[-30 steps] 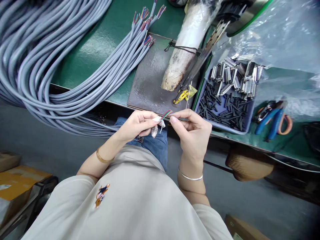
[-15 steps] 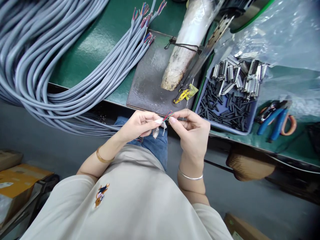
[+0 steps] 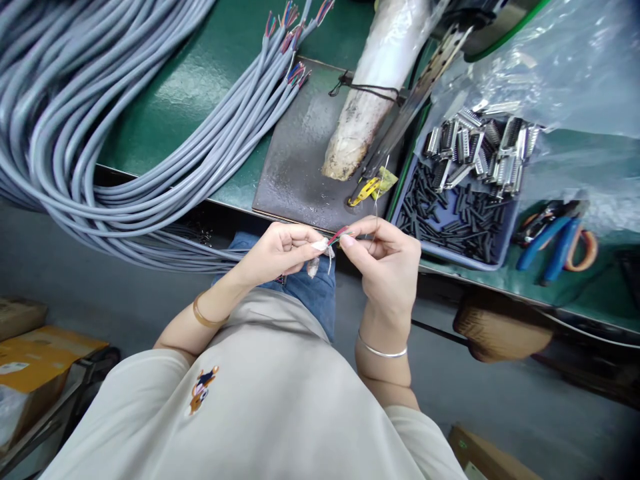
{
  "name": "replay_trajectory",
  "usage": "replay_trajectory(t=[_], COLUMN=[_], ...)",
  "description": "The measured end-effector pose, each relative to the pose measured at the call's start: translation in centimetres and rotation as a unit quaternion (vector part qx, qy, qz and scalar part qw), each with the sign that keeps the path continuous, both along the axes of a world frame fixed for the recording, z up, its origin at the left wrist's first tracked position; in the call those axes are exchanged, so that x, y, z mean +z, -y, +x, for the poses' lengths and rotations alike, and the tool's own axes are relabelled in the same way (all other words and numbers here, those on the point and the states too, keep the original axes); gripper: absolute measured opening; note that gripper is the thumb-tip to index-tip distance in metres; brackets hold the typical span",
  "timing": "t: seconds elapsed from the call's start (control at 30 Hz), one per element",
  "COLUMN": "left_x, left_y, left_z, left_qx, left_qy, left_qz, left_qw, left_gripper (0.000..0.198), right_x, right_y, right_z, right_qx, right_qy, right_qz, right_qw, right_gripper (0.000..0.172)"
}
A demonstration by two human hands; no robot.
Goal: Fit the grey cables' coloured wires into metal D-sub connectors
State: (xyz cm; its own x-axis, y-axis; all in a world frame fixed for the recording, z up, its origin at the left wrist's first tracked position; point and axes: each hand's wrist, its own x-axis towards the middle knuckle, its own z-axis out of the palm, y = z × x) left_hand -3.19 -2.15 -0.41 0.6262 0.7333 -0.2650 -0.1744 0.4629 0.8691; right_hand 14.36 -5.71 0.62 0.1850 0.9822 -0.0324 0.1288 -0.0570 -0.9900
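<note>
My left hand [image 3: 277, 252] is closed around the stripped end of a grey cable, just below the bench edge. Red and green inner wires [image 3: 338, 235] stick out from its fingertips, with bits of foil hanging under them. My right hand [image 3: 387, 263] pinches those coloured wires at their tips, thumb against forefinger. A thin bare strand [image 3: 377, 197] rises from between my right fingers. Both hands meet above my lap.
A thick bundle of grey cables [image 3: 95, 133] with stripped coloured ends loops over the green bench [image 3: 200, 80]. A dark metal plate [image 3: 305, 153] holds a wrapped tool. A blue tray [image 3: 453, 227] contains black tubing pieces and metal connectors. Blue-handled pliers [image 3: 553, 237] lie at the right. Cardboard boxes sit on the floor.
The right fingers have slid closer to the left hand along the coloured wires, so less wire shows between them. The view shifted slightly.
</note>
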Motion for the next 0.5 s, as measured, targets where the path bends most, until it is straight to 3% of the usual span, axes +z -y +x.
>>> replay_trajectory(t=[0.5], left_x=[0.0], left_y=[0.4], left_z=[0.4], left_qx=[0.014], left_qy=[-0.010], left_qz=[0.049], left_qw=[0.999], left_gripper=[0.030], right_x=[1.1], right_y=[0.2], right_z=[0.8], right_qx=[0.027], right_qy=[0.054], right_qz=[0.002], right_qw=[0.998], right_gripper=[0.005])
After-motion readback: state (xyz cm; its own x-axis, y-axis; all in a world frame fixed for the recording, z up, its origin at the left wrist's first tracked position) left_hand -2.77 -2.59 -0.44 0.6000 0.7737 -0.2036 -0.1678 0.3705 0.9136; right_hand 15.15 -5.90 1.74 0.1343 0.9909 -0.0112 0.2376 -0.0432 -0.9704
